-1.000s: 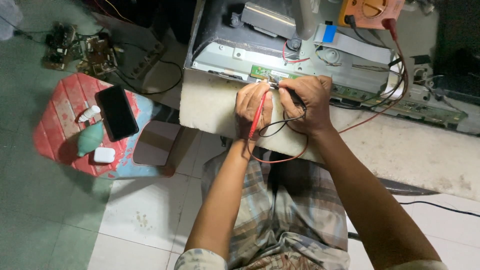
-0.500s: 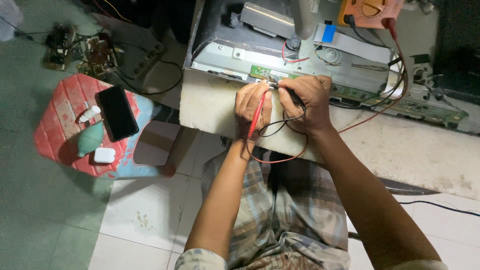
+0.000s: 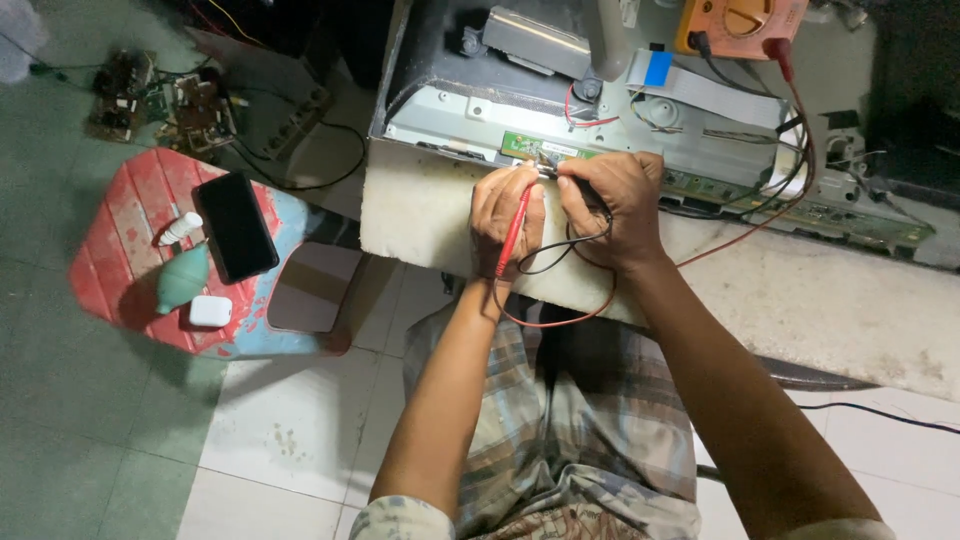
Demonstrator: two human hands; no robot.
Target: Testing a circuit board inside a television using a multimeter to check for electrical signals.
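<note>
Left hand (image 3: 505, 205) holds red probe (image 3: 512, 232) lengthwise, tip toward green board (image 3: 545, 150)

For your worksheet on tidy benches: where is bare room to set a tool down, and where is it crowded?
Free: the pale bench top right of the right hand. Crowded: the red stool with the phone, and the metal chassis by the left hand.

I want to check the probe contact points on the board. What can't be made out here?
- Probe tips: head view, hidden by the left hand and right hand on the green board.
- Black probe: mostly covered by right-hand fingers.
- Orange meter: cut off by the top edge.
- Board parts: too small.
</note>
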